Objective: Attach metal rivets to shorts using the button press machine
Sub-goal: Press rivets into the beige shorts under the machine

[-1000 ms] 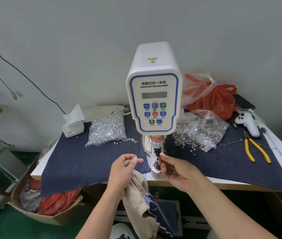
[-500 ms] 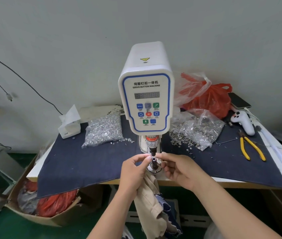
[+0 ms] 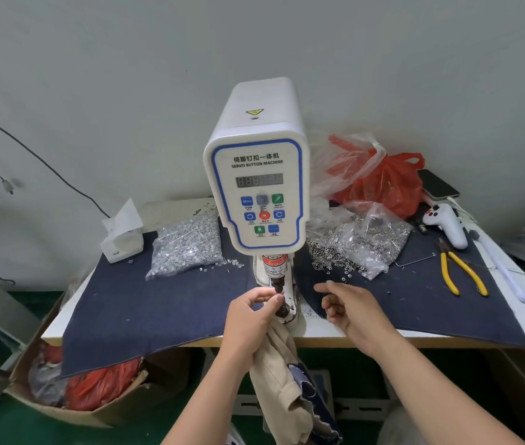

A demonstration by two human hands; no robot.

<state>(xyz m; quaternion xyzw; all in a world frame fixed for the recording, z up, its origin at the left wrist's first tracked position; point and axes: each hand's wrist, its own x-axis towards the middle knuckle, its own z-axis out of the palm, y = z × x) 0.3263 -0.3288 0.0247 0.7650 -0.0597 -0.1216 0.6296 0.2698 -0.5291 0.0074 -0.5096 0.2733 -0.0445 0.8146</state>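
Holding the beige shorts [image 3: 282, 361] up at the button press machine [image 3: 256, 175], the left hand [image 3: 250, 319] has its fingers curled round the cloth, with thumb and first finger pinching right at the small black punch [image 3: 278, 289]. The cloth hangs down from this hand, below the edge of the tabletop [image 3: 335, 332], so its long way runs up and down. The right hand [image 3: 349, 305] holds nothing; its fingers are loosely bent and one points to the left. Just past its fingertips, a bit farther from the person, lie loose metal rivets [image 3: 335, 266] spilled from a clear bag [image 3: 368, 239]. I think the next move is to pick one up, and the right hand is the nearer one for that. The rivet then has to go to the left, to the punch beside the left hand. Another bag of silver bits [image 3: 187, 245] sits far past the left hand.
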